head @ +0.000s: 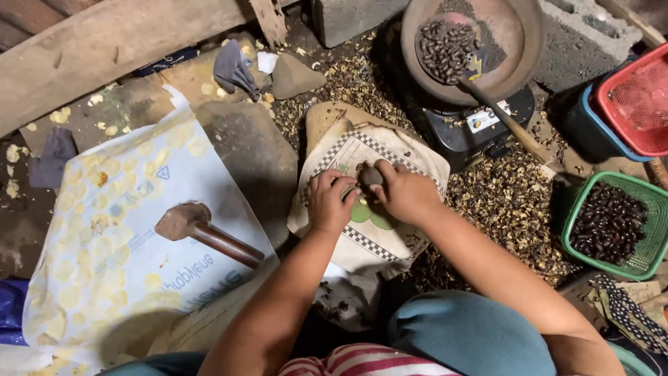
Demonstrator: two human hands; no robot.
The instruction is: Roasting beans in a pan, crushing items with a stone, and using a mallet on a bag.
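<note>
Both my hands meet over a folded checkered cloth (pixel 379 237) laid on the ground. My left hand (pixel 330 202) pinches something small and pale at its fingertips. My right hand (pixel 403 193) grips a dark rounded stone (pixel 370 175) that touches the left fingers. A wooden mallet (pixel 206 232) lies untouched on a pale printed sack (pixel 118 230) to the left.
A round pan (pixel 518 38) holding dark roasted seeds (pixel 445 47) and a wooden-handled scoop (pixel 504 118) sits on a black burner (pixel 473 129). A green basket (pixel 650 198) of dark nuts is at the right, a red basket (pixel 637 101) behind it. Broken shells (pixel 508 209) litter the ground.
</note>
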